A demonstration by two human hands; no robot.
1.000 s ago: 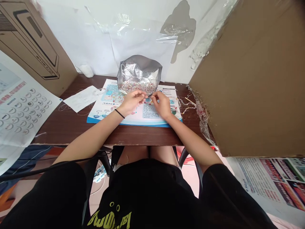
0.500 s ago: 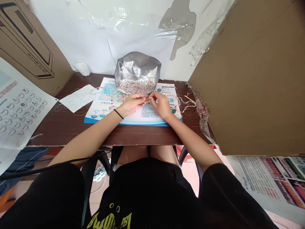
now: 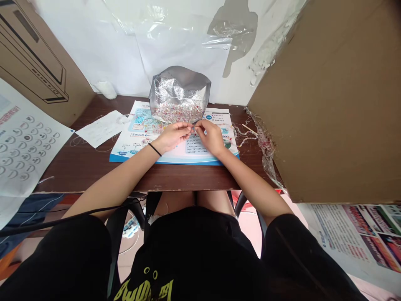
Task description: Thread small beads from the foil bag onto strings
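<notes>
We find the open bag (image 3: pixel 180 88) at the far middle of the desk (image 3: pixel 184 177), upright on the far part of a printed sheet (image 3: pixel 171 159), in front of the white wall covering (image 3: pixel 125 62). Its outer face is dull grey; its lining is silvery, creased and strongly reflective. The mouth gapes towards us, the back edge rising in a rounded peak.

Inside, along the bottom, we record a broad layer of tiny beads (image 3: pixel 178 112), mixed in tone: mostly pale pink and white, with red and orange specks. Their individual shapes are too small to determine. More small, pale and coloured pieces (image 3: pixel 150 126) lie on the sheet by the bag's left side.

Our left hand (image 3: pixel 173 137) and right hand (image 3: pixel 212 136) meet nearly tip to tip, just before the bag's near edge and above the sheet. On each, we observe thumb and index finger pressed together in a pinch. What they pinch is too small to identify. The left wrist bears a thin black band (image 3: pixel 155 149).

To the right, we note beaded strands (image 3: pixel 246 140), a thin pale stick (image 3: pixel 249 129) and crumpled clear plastic (image 3: pixel 268 161) beside the large cardboard panel (image 3: pixel 338 104). To the left, a white paper (image 3: pixel 102 128) lies at an angle, with fine loose thread (image 3: pixel 78 141) near it.
</notes>
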